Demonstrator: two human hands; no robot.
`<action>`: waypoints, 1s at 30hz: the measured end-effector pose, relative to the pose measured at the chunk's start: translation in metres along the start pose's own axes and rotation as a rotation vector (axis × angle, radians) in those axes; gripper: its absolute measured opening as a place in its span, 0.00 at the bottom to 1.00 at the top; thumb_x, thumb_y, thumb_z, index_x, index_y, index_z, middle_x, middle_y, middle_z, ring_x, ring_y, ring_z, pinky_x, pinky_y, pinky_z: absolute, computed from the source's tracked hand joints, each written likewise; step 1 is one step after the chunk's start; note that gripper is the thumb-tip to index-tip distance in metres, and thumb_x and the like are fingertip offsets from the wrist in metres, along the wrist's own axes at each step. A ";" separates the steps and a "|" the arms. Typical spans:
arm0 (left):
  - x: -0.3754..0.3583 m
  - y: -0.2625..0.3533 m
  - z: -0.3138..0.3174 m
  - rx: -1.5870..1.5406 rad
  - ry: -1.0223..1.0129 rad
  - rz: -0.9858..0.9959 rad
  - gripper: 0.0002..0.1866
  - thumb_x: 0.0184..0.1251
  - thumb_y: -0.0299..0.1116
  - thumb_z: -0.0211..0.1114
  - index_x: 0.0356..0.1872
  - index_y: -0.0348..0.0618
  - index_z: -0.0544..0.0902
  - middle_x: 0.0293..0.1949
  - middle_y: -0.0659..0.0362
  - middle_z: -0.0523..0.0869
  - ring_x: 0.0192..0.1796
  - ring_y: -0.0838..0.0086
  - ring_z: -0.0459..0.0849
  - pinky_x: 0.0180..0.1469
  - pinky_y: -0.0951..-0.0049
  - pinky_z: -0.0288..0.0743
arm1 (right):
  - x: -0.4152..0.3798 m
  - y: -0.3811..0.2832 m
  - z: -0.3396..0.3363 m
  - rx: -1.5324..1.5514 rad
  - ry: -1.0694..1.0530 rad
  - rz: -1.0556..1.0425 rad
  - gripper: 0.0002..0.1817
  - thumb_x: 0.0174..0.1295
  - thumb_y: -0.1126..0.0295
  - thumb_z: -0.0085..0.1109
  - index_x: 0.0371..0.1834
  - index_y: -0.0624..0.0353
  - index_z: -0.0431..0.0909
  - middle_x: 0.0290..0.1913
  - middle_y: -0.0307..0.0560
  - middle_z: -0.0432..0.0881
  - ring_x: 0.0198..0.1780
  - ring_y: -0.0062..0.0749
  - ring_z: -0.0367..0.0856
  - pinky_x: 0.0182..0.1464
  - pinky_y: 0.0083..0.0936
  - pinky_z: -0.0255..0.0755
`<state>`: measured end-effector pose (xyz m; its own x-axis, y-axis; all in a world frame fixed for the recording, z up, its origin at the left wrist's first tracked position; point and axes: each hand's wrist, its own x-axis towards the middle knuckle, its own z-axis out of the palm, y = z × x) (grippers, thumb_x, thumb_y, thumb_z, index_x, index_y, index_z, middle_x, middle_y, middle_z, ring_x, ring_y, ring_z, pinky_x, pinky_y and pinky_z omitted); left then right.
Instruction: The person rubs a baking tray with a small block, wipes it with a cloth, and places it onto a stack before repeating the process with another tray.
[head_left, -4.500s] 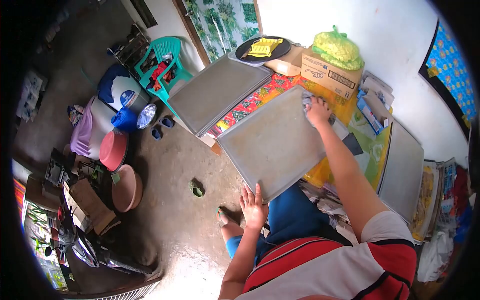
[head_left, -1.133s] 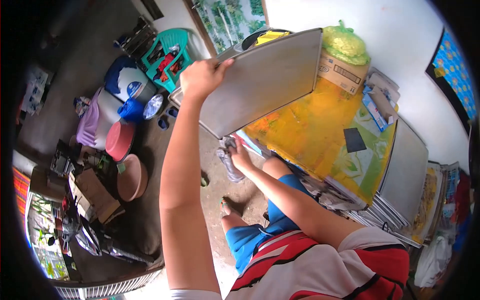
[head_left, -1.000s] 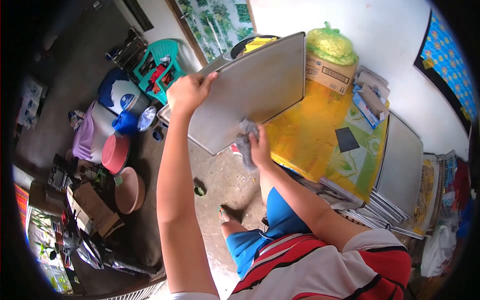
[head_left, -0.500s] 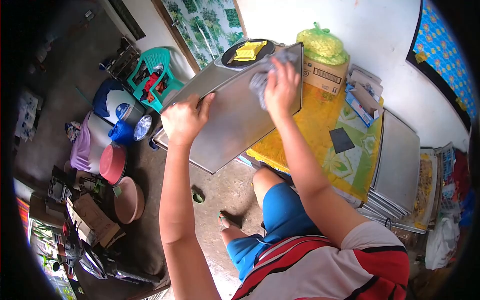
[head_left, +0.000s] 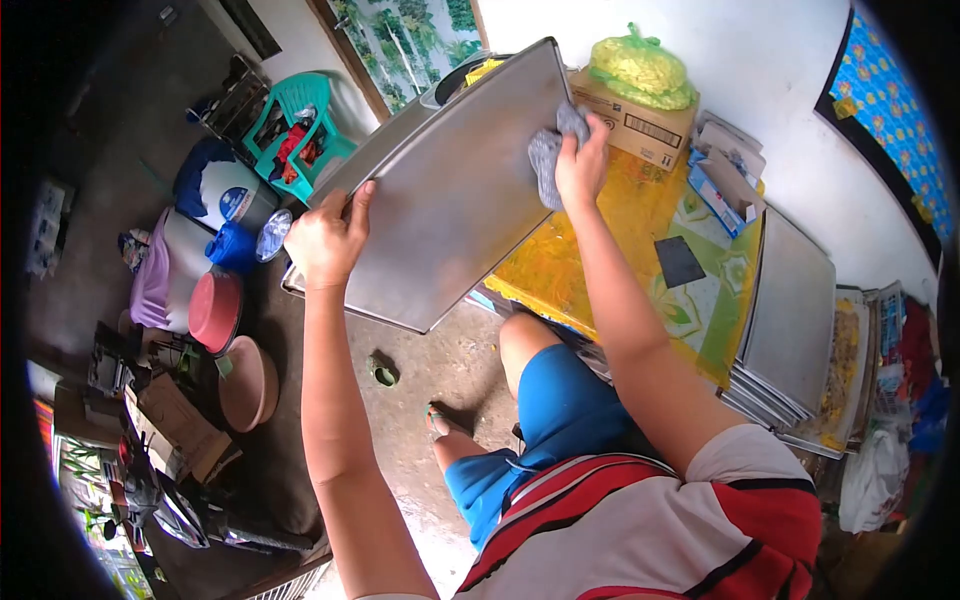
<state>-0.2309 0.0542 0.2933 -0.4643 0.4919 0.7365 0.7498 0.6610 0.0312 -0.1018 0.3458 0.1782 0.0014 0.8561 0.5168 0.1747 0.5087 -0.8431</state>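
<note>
One yellow-covered table (head_left: 638, 205): left hand (head_left: 328, 240) grips one tray (head_left: 455, 195), right hand (head_left: 583, 170) one cloth (head_left: 545, 165).

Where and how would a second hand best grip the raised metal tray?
Probably pinch the tray by its lower long rim, coming from the lower right. That edge is bare and lies opposite the upper rim, which the left hand grips; the tray is flat and tilted. The right hand holds a cloth near the right end.

I see a green chair (head_left: 310, 92) holding red cloth (head_left: 291, 150); a yellow-green bag (head_left: 640, 75) atop a carton (head_left: 640, 132); a blue jug (head_left: 232, 246).
</note>
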 end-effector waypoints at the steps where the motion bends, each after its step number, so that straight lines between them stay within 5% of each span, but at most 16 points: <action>1: -0.003 -0.005 0.000 0.001 -0.009 -0.020 0.26 0.65 0.62 0.61 0.25 0.50 0.87 0.18 0.55 0.83 0.24 0.56 0.85 0.27 0.60 0.76 | -0.013 0.016 0.004 -0.032 -0.024 0.087 0.25 0.66 0.60 0.52 0.64 0.56 0.65 0.57 0.60 0.77 0.59 0.58 0.74 0.57 0.49 0.69; 6: -0.011 -0.019 0.002 -0.004 -0.045 -0.105 0.29 0.65 0.63 0.60 0.22 0.47 0.83 0.18 0.54 0.83 0.25 0.54 0.84 0.28 0.59 0.75 | -0.046 0.077 0.028 -0.033 -0.059 0.315 0.25 0.65 0.61 0.52 0.63 0.58 0.65 0.58 0.63 0.76 0.59 0.60 0.74 0.59 0.48 0.68; 8: -0.012 -0.022 0.009 0.006 0.079 -0.023 0.28 0.65 0.62 0.61 0.16 0.48 0.80 0.14 0.54 0.80 0.19 0.55 0.82 0.22 0.61 0.73 | -0.052 0.081 0.028 -0.002 -0.065 0.360 0.25 0.65 0.63 0.53 0.62 0.62 0.65 0.57 0.66 0.77 0.59 0.61 0.74 0.61 0.45 0.66; 16: -0.009 -0.024 0.017 0.085 0.074 -0.098 0.30 0.66 0.64 0.58 0.18 0.48 0.81 0.15 0.52 0.81 0.20 0.54 0.83 0.23 0.57 0.75 | -0.194 0.050 0.055 0.112 -0.180 0.388 0.28 0.64 0.66 0.52 0.63 0.75 0.60 0.61 0.74 0.69 0.63 0.63 0.68 0.68 0.43 0.59; 20: -0.009 -0.021 0.013 0.142 -0.037 -0.174 0.30 0.66 0.65 0.55 0.21 0.48 0.83 0.18 0.50 0.83 0.24 0.51 0.85 0.28 0.55 0.77 | -0.283 0.012 0.038 0.368 -0.343 0.573 0.28 0.66 0.69 0.48 0.66 0.75 0.56 0.63 0.74 0.66 0.66 0.63 0.65 0.70 0.43 0.55; 23: -0.005 -0.018 0.012 0.122 -0.117 -0.225 0.32 0.66 0.68 0.52 0.24 0.49 0.84 0.24 0.47 0.86 0.31 0.47 0.87 0.34 0.52 0.79 | -0.336 -0.017 0.019 0.394 -0.499 0.774 0.27 0.66 0.69 0.50 0.66 0.65 0.58 0.61 0.70 0.72 0.64 0.59 0.70 0.67 0.41 0.60; 25: -0.005 -0.014 0.008 0.099 -0.118 -0.214 0.32 0.66 0.69 0.52 0.25 0.49 0.84 0.24 0.47 0.86 0.31 0.47 0.87 0.34 0.52 0.79 | -0.361 -0.024 0.003 0.269 -0.839 0.927 0.25 0.65 0.68 0.49 0.64 0.65 0.60 0.57 0.68 0.76 0.62 0.58 0.74 0.64 0.41 0.63; 28: -0.011 -0.015 0.012 0.097 -0.169 -0.244 0.32 0.66 0.69 0.52 0.26 0.49 0.84 0.24 0.48 0.86 0.31 0.48 0.87 0.35 0.52 0.79 | -0.401 0.003 0.002 0.383 -0.989 0.840 0.22 0.63 0.69 0.52 0.60 0.64 0.65 0.50 0.58 0.78 0.50 0.44 0.78 0.57 0.36 0.69; 30: -0.022 -0.024 0.020 0.116 -0.162 -0.257 0.32 0.66 0.68 0.53 0.26 0.49 0.84 0.22 0.48 0.85 0.30 0.48 0.87 0.33 0.52 0.79 | -0.384 0.012 -0.013 0.657 -1.090 1.248 0.21 0.62 0.69 0.54 0.58 0.64 0.67 0.47 0.52 0.77 0.47 0.35 0.76 0.54 0.31 0.71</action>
<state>-0.2481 0.0389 0.2623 -0.7072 0.3780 0.5975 0.5438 0.8309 0.1180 -0.0871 0.0224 -0.0281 -0.8245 0.2531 -0.5060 0.1964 -0.7107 -0.6755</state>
